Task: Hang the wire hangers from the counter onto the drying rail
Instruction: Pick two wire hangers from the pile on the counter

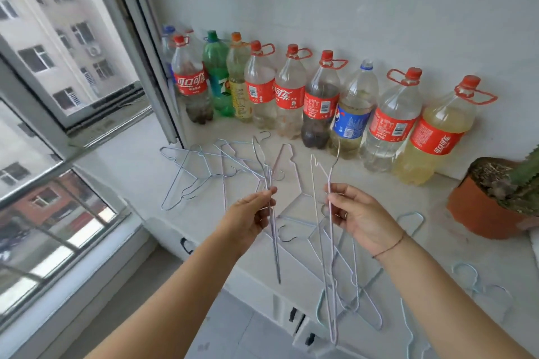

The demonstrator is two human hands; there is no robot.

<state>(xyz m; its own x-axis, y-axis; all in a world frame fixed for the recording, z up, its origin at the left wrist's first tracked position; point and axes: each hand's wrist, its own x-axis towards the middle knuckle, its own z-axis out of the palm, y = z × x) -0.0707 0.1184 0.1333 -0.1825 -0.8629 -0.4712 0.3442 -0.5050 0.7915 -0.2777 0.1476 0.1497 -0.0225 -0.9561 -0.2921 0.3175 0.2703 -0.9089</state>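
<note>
My left hand (253, 215) pinches a grey wire hanger (275, 251) and holds it edge-on above the white counter (140, 166). My right hand (360, 214) grips a pale pink wire hanger (329, 280), also seen edge-on, its hook pointing up toward the bottles. Several more wire hangers lie on the counter: a loose pile (204, 172) at the back left, others (358, 300) under and below my right hand, and pale blue ones (481, 288) at the right. No drying rail is in view.
A row of large plastic drink bottles (320, 102) lines the wall at the back of the counter. A terracotta pot with a cactus (493, 201) stands at the right. An open window (67, 90) is on the left. Cabinet doors (291, 315) sit below the counter.
</note>
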